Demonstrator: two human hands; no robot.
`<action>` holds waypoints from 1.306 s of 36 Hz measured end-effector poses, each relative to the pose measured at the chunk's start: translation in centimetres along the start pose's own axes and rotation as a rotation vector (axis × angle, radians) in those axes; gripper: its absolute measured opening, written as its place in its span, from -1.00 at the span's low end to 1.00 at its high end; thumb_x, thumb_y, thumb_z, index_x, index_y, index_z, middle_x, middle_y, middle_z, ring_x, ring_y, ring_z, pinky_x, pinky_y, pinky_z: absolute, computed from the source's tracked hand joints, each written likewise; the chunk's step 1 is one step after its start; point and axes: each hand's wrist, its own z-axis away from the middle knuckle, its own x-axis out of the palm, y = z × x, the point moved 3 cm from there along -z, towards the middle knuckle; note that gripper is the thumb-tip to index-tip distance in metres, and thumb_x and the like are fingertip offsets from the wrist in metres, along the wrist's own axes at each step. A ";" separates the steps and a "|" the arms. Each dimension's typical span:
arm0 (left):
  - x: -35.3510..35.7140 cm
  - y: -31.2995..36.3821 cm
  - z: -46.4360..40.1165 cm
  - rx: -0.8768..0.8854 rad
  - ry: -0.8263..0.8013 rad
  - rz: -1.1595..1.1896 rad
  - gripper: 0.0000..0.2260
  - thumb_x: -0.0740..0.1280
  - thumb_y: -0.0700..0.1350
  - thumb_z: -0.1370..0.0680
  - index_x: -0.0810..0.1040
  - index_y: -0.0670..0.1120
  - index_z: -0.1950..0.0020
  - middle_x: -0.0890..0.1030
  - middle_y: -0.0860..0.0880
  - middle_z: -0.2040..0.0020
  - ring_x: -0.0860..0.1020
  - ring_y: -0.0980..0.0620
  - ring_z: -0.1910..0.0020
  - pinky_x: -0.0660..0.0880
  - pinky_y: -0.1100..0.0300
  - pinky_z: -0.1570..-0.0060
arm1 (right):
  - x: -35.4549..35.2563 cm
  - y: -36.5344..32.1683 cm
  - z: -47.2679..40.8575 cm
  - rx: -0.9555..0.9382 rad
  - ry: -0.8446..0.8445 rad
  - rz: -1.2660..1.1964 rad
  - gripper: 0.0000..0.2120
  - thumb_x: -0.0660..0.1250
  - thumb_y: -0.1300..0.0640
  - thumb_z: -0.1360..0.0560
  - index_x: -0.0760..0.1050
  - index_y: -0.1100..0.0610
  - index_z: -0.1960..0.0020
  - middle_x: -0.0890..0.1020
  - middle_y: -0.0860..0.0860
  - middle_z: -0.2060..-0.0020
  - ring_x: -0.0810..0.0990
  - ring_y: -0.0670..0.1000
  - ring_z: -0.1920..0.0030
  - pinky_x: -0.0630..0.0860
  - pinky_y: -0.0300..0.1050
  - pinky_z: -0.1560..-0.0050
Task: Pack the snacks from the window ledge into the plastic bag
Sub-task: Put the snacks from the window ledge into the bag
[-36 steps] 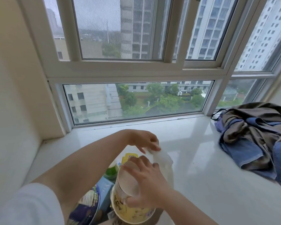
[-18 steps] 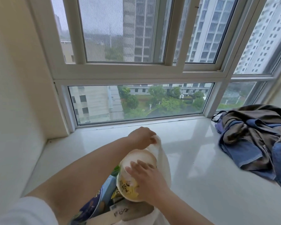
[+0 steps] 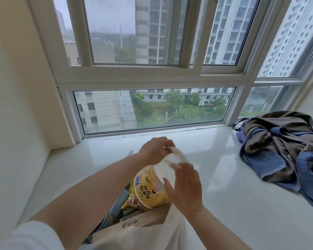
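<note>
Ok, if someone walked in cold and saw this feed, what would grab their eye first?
Probably the yellow noodle cup at bottom centre, tilted bottom-up under the right hand over the white plastic bag, whose handle the left hand pinches. Next, the heap of brown and blue clothes on the right of the white ledge.

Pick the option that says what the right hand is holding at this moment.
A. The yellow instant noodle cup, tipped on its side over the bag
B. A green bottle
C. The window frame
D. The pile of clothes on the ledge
A: the right hand wraps the base of the yellow instant noodle cup, tilted above the plastic bag, whose handle the left hand pinches.
</note>
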 end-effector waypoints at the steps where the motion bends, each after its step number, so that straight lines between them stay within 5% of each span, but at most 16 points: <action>1: 0.0 0.0 0.3 0.002 0.033 0.008 -0.85 0.24 -0.13 -0.58 0.61 0.00 -0.02 0.52 0.07 0.06 0.49 0.00 0.05 0.42 0.08 0.01 | -0.4 0.4 -0.6 0.121 0.043 -0.012 -0.51 0.41 0.00 -0.28 0.37 0.11 -0.14 0.54 0.07 0.05 0.43 0.06 0.03 0.51 -0.07 0.10; 3: 0.3 -0.2 0.9 -0.001 0.086 0.027 -0.83 0.22 -0.14 -0.59 0.61 -0.01 -0.02 0.51 0.07 0.06 0.50 0.01 0.08 0.42 0.09 0.05 | -0.5 1.5 -1.6 0.436 -0.048 -0.051 -0.42 0.48 0.03 -0.31 0.37 0.15 -0.25 0.49 0.13 -0.07 0.40 0.09 -0.07 0.52 0.01 -0.02; 5: 0.4 -0.4 1.5 -0.021 0.108 0.063 -0.82 0.22 -0.16 -0.59 0.61 -0.03 -0.02 0.49 0.09 0.09 0.50 0.00 0.08 0.44 0.07 0.05 | -0.6 2.4 -2.2 0.699 -0.309 -0.157 -0.58 0.37 0.00 -0.46 0.44 0.14 -0.25 0.46 0.13 -0.13 0.43 0.09 -0.08 0.49 -0.05 -0.03; 7: 0.3 -0.5 1.8 -0.041 0.111 0.078 -0.82 0.22 -0.19 -0.58 0.61 -0.03 -0.02 0.48 0.09 0.09 0.50 -0.01 0.07 0.46 0.03 0.02 | -0.6 2.6 -2.7 0.919 -0.526 -0.472 -0.80 0.22 0.06 -0.55 0.54 0.14 -0.03 0.54 0.10 0.01 0.48 0.01 0.13 0.42 -0.16 0.20; 11: 0.0 -0.1 2.3 -0.075 0.093 0.021 -0.81 0.21 -0.17 -0.58 0.61 0.01 -0.03 0.52 0.05 0.03 0.50 -0.01 0.03 0.47 0.03 -0.01 | -1.4 1.4 -3.9 1.132 -0.544 -0.954 -0.66 0.16 0.16 -0.56 0.40 0.16 0.39 0.49 0.06 0.44 0.41 0.01 0.44 0.35 -0.18 0.40; 15: -0.4 0.4 3.1 -0.154 0.134 0.021 -0.79 0.18 -0.21 -0.53 0.56 0.02 -0.01 0.57 0.02 -0.04 0.51 -0.02 -0.02 0.47 0.03 -0.04 | -3.3 -1.6 -7.0 0.992 -0.634 -1.017 -0.68 0.20 0.20 -0.50 0.31 0.12 0.43 0.33 -0.04 0.63 0.25 -0.06 0.63 0.24 -0.20 0.47; 21: -2.8 0.4 5.8 -0.155 0.270 -0.093 -0.83 0.20 -0.27 -0.50 0.52 -0.06 0.03 0.60 0.02 0.02 0.56 -0.02 0.02 0.46 0.14 0.06 | -4.0 -6.2 -8.9 0.492 -0.682 -0.704 -0.66 0.05 0.24 -0.59 0.24 0.03 0.34 0.29 -0.05 0.39 0.25 -0.12 0.41 0.24 -0.25 0.36; 24: -3.7 -2.7 8.8 -0.253 0.275 0.025 -0.88 0.30 -0.19 -0.53 0.53 0.05 0.06 0.60 0.08 0.08 0.57 0.05 0.03 0.50 0.16 -0.01 | -3.6 -7.0 -8.6 0.403 -0.693 -0.554 -0.74 0.05 0.33 -0.57 0.50 0.24 0.11 0.38 -0.01 0.29 0.31 -0.08 0.31 0.23 -0.25 0.33; 26: -4.3 -5.6 11.3 -0.367 0.245 -0.060 -0.85 0.33 -0.11 -0.53 0.53 0.05 -0.09 0.60 0.06 -0.02 0.55 0.05 -0.02 0.50 0.14 -0.06 | -3.6 -7.6 -8.6 0.396 -0.660 -0.481 -0.73 0.06 0.40 -0.53 0.53 0.28 -0.03 0.49 0.14 0.10 0.41 0.04 0.14 0.27 -0.19 0.25; 30: -5.2 -11.3 17.5 -0.690 0.128 -0.465 -0.62 0.28 0.04 -0.53 0.37 0.08 -0.34 0.44 0.01 -0.29 0.41 -0.03 -0.26 0.39 0.02 -0.19 | -2.8 -8.8 -7.8 0.381 -0.651 -0.572 -0.78 0.06 0.26 -0.57 0.39 0.18 0.21 0.45 0.12 0.15 0.40 0.04 0.12 0.32 -0.14 0.09; 33: -5.1 -13.9 21.9 -0.920 0.135 -0.521 -0.48 0.25 0.21 -0.48 0.30 0.09 -0.40 0.35 -0.01 -0.34 0.34 -0.07 -0.31 0.31 -0.04 -0.22 | -2.2 -9.1 -7.3 0.496 -0.602 -0.700 -0.64 0.12 0.08 -0.58 0.32 0.19 0.36 0.46 0.09 0.26 0.42 0.08 0.19 0.33 -0.12 0.12; 36: -4.3 -15.6 25.4 -1.163 0.184 -0.284 -0.14 0.29 0.45 -0.30 0.18 0.05 -0.46 0.27 -0.08 -0.39 0.29 -0.16 -0.35 0.29 -0.11 -0.25 | -1.9 -9.6 -6.8 0.494 -0.584 -0.708 -0.57 0.12 0.01 -0.59 0.33 0.20 0.38 0.40 0.00 0.35 0.43 0.08 0.20 0.34 -0.13 0.12; 42: -2.4 -17.3 28.9 -1.322 0.289 0.081 0.06 0.44 0.34 -0.29 -0.04 -0.09 -0.55 0.20 -0.25 -0.45 0.27 -0.23 -0.41 0.29 0.01 -0.34 | -1.2 -9.6 -6.5 0.499 -0.607 -0.719 -0.58 0.15 -0.02 -0.58 0.33 0.09 0.42 0.40 -0.02 0.43 0.40 0.06 0.30 0.30 -0.14 0.15; 44: -1.5 -17.8 29.9 -1.374 0.283 0.227 0.01 0.51 0.20 -0.31 0.02 -0.16 -0.53 0.31 -0.26 -0.38 0.37 -0.22 -0.32 0.43 -0.01 -0.16 | -1.4 -9.7 -6.5 0.492 -0.613 -0.707 -0.59 0.15 -0.01 -0.58 0.33 0.08 0.42 0.40 -0.02 0.43 0.38 0.03 0.34 0.30 -0.14 0.14; 47: 0.1 -18.2 30.5 -1.339 0.369 0.664 -0.51 0.47 -0.21 -0.43 0.42 -0.38 -0.27 0.55 -0.26 0.07 0.53 -0.13 0.22 0.47 0.08 0.22 | -1.7 -9.9 -6.4 0.470 -0.632 -0.693 -0.60 0.14 0.01 -0.58 0.34 0.09 0.41 0.41 -0.02 0.43 0.36 -0.03 0.39 0.30 -0.14 0.15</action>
